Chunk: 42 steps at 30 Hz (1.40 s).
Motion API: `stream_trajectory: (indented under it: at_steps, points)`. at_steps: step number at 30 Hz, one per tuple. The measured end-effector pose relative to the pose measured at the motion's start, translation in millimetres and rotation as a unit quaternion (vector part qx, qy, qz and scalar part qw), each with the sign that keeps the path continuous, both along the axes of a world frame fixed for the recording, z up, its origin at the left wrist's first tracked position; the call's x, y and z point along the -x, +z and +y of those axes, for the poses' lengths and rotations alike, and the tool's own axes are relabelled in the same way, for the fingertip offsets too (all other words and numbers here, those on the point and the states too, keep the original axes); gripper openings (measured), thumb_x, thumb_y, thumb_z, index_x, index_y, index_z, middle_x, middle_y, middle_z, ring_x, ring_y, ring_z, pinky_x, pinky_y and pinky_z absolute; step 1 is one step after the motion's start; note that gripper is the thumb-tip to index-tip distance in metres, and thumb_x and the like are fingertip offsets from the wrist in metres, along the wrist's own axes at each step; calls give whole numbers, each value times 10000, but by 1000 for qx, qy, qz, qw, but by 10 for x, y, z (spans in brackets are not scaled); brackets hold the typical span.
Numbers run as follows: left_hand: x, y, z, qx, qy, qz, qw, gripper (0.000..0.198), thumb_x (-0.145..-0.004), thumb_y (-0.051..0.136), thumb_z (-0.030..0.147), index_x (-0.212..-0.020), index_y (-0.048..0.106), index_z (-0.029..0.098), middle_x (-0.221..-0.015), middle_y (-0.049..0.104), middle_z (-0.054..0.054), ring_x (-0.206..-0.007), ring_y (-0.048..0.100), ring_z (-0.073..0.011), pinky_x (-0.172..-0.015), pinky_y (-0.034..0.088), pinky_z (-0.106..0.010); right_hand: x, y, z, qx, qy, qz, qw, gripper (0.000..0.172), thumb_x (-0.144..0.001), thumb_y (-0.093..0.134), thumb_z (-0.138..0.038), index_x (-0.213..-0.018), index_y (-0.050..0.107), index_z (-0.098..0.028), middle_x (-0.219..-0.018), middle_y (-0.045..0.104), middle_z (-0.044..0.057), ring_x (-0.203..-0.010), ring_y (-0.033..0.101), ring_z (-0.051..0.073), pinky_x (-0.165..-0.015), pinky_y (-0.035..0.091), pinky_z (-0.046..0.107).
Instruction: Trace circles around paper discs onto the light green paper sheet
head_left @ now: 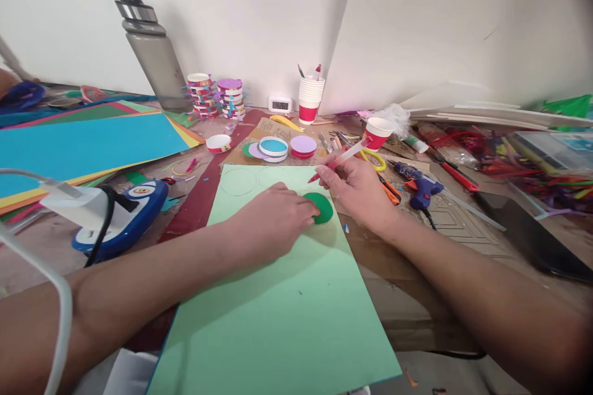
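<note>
I am reading just one number: the small white digital clock (pixel 280 104) near the wall (pixel 259 12) is showing dark digits that I am taking for 4:26, though they are tiny and blurred, so I am not vouching for every one. Dark marks are also running over the brown cardboard (pixel 277 128) in front of it, looking like print or writing, but I am not making out any word or letter there.
</note>
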State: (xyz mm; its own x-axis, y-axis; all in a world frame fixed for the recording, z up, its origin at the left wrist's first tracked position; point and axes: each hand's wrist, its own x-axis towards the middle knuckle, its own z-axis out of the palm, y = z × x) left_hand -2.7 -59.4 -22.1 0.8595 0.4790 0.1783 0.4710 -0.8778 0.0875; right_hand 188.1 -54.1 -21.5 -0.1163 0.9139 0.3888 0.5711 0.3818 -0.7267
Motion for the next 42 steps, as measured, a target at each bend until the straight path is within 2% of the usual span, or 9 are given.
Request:
stream_trajectory:
  at_steps: [3, 6, 11, 16, 21, 27, 33, 42]
  points:
    - [-9, 13, 99, 20, 34, 20, 999, 334, -974, 390, 129, -1140, 673, 198, -1109, 744, -25, -948, 690, -200, -852, 452, -359, -37, 7, -2, -17, -3, 7, 1000, 239, -925, 534, -323, -805, 661, -160, -743, 688, 47, -672, 626, 153, -636, 470, 275]
    - [0, 16, 166, 23, 38, 34, 998, 359, -964, 391, 118, -1168, 669, 217, -1210, 715, -6, -1022, 676, -197, -876, 451, -343, -52, 20, -16, -37, 8, 16, 999, 272, -934, 520, -340, -794, 671, -163, -773, 689, 58, -697, 625, 158, -659, 480, 281]
    - [2, 40, 291, 37, 14, 54, 998, 362, -937, 432, 92, -1115, 704, 252, -1219, 712, 33, -1033, 664, -188, -880, 458, -305, -43, 42, -38, -48, 15, 26, 998, 315, -933, 523, -398, -772, 669, -170, -780, 676, 60, -700, 615, 159, -667, 489, 285]
    - [14, -35, 369, 46, -39, -9, 998, 279, -945, 497, 142, -1100, 718, 212, -1177, 714, -26, -1053, 647, -186, -935, 457, -291, -105, 60, -29, -78, 20, 32, 996, 269, -935, 521, -376, -779, 630, -186, -798, 681, 54, -700, 623, 157, -689, 499, 294]
    - [64, -125, 390, 26, -77, -37, 996, 253, -953, 519, 174, -1073, 737, 221, -1153, 701, -58, -1023, 636, -193, -932, 429, -335, -150, 114, -11, -78, -8, 25, 997, 208, -927, 540, -355, -839, 629, -189, -732, 682, 35, -676, 623, 162, -661, 492, 294]
    - [112, -129, 391, 6, -109, -38, 993, 290, -973, 470, 142, -1116, 710, 218, -1255, 688, -43, -1133, 622, -197, -964, 390, -349, -113, 47, 22, -72, -8, 41, 997, 281, -930, 539, -418, -802, 631, -185, -781, 685, 51, -696, 623, 156, -667, 497, 283]
    - [135, -156, 378, 8, -105, -34, 994, 301, -995, 442, 170, -1159, 689, 222, -1299, 671, -28, -1171, 612, -195, -965, 394, -341, -123, -94, 77, -64, -5, 53, 997, 269, -933, 523, -368, -788, 642, -175, -771, 667, 51, -667, 612, 150, -649, 491, 283]
    - [120, -148, 363, 41, -81, -37, 995, 316, -1008, 424, 201, -1185, 685, 229, -1288, 678, -31, -1194, 603, -198, -1000, 396, -343, -127, -102, 61, -58, -2, 25, 998, 245, -934, 512, -353, -829, 643, -176, -825, 698, 57, -693, 622, 151, -646, 476, 277]
